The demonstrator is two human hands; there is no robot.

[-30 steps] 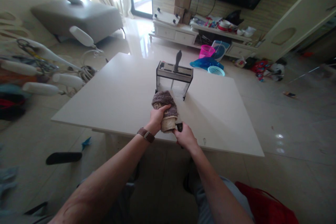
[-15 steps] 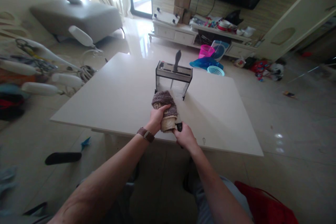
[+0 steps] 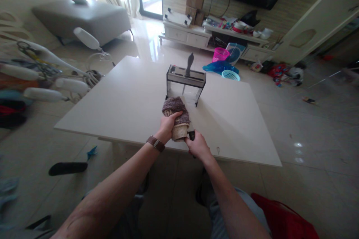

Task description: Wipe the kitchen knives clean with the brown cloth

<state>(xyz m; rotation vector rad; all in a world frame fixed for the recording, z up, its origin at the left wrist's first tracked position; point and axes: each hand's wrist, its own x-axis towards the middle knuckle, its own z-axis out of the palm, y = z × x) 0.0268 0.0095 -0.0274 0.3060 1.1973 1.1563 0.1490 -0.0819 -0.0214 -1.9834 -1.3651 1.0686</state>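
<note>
A folded towel, purplish grey with a cream part, is gripped in my left hand just above the table's near edge. My left thumb lies across its top. My right hand is closed round the black handle of a knife. The knife's pale blade runs up along the towel's right side and is mostly hidden by it. Beyond the towel stands a knife block with a dark slotted top and clear sides. One knife sits upright in it, its handle sticking up.
The white table spreads out under my hands. Past its far edge are a blue bag-like thing, a pink basket and a light-blue basket. White padded arms of some equipment reach near the left edge. A red bag lies at lower right.
</note>
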